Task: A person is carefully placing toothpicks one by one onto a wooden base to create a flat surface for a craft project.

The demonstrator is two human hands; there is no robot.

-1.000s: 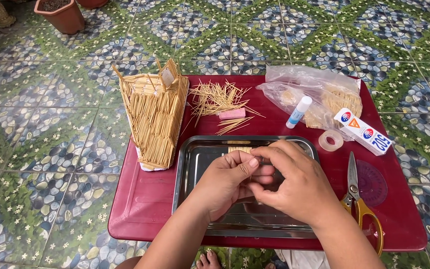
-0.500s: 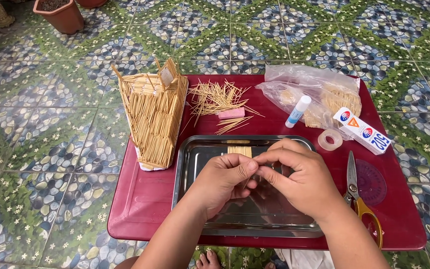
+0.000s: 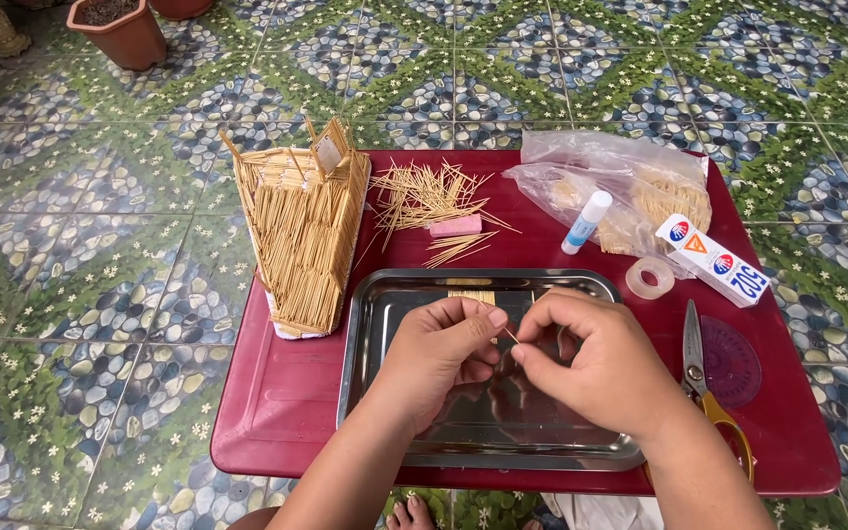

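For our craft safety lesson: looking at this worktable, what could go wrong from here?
1. The thin stick pinched between the left hand and right hand might snap or prick a fingertip.
2. The scissors lie right beside the right wrist; a sideways move could catch them.
3. The loose sticks could roll off the red table.

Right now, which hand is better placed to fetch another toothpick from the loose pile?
Probably the left hand: it is on the side nearer the toothpick pile, while the right hand pinches the toothpick over the metal tray and would have to cross over.
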